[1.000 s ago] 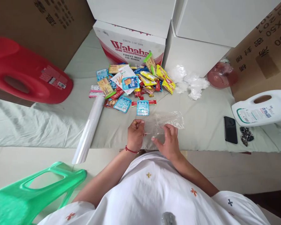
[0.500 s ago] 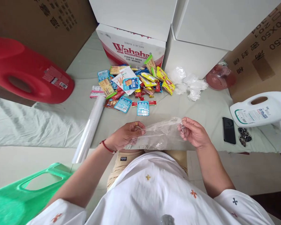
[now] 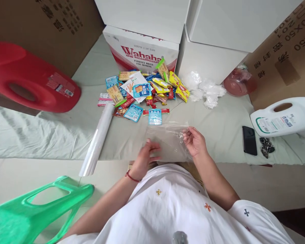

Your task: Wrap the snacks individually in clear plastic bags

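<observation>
Head view: clear bag [image 3: 167, 140] lies long-axis left-right at frame centre, right hand [image 3: 195, 142] pinching its right edge, left hand [image 3: 147, 154] open-fingered, blurred, touching its lower-left corner.

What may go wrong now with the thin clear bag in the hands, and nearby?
The clear bag is thin and crinkled. The right hand pinches one edge, so a hard pull might tear it.
The near end of the film roll seems to reach past the edge of the cloth. A bump from the left hand could knock it off.
</observation>
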Demonstrator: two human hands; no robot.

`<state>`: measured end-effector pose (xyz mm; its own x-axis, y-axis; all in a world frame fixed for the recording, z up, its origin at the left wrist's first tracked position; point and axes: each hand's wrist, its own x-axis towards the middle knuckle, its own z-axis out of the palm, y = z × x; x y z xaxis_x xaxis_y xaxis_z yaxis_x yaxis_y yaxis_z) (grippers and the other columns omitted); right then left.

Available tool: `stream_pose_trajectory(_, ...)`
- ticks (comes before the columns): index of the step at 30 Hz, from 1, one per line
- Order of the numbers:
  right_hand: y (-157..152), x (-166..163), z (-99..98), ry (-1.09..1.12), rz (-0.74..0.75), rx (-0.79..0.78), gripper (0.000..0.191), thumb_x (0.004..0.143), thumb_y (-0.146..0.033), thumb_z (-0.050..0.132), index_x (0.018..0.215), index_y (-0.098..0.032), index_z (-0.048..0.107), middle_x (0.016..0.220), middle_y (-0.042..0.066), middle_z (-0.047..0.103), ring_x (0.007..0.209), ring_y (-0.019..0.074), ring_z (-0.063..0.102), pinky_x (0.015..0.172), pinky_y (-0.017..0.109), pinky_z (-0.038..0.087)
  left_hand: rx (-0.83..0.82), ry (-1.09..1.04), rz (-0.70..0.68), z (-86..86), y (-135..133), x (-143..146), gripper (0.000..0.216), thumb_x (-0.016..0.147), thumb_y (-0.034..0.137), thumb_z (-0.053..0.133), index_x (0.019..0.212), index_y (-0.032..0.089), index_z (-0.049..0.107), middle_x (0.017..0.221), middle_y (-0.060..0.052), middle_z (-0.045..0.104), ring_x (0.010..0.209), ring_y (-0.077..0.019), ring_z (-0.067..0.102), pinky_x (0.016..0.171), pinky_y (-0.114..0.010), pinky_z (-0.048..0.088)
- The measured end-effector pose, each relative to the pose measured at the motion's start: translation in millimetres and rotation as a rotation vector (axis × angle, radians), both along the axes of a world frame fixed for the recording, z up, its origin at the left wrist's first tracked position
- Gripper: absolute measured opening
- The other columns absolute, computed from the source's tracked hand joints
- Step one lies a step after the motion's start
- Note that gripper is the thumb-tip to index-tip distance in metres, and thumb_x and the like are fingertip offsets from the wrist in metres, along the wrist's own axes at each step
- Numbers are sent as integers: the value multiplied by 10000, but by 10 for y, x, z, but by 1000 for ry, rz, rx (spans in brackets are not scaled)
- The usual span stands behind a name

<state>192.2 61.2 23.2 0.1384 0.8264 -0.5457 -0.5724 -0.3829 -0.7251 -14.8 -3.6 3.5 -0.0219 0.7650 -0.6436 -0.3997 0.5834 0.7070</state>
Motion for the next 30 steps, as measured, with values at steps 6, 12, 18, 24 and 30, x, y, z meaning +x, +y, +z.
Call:
stream_pose_trajectory(6, -4, -61, -51, -22, 12, 79, 231, 754, -319, 808, 788, -225, 600, 725, -11, 696, 570, 93, 626, 488, 174, 546, 123, -67, -66, 55, 146, 403, 491, 642, 589, 876, 804, 183, 652, 857, -38, 693, 874, -169, 672, 708, -246, 549)
stream_pose_trajectory(12, 488, 644, -75, -135, 205, -38, 228, 749, -220, 811, 741, -203, 584, 643, -19, 652, 459, 65, 528, 368, 144, 434, 22, -163, -284, -14, 331, -163, 540, 565, 496, 960, 776, 163, 591, 739, -11, 658, 614, -134, 680, 434, -173, 399)
stream_pose_trajectory(18, 817, 926, -190, -236, 329, -66, 183, 736, -137, 817, 753, -160, 635, 625, 4, 661, 453, 62, 542, 372, 125, 434, 53, 146, -340, -93, 314, -523, 534, 554, 507, 947, 796, 170, 611, 687, 8, 627, 565, -132, 627, 427, -188, 386)
stream_pose_trajectory(24, 780, 878, -304, -304, 442, 12, 270, 684, -259, 895, 795, -164, 669, 697, -1, 690, 541, 83, 599, 459, 166, 514, 373, 751, 104, 116, 280, -614, 250, 827, 440, 734, 839, 197, 674, 696, 12, 595, 611, -121, 505, 549, -219, 388)
stream_pose_trajectory(30, 802, 869, -279, -398, 506, 74, 369, 650, -382, 927, 812, -173, 670, 718, -10, 686, 537, 72, 560, 432, 158, 446, 883, 927, -313, 441, 416, -342, 385, 877, 480, 692, 1157, 217, 716, 1223, -125, 702, 1142, -282, 638, 999, -393, 489)
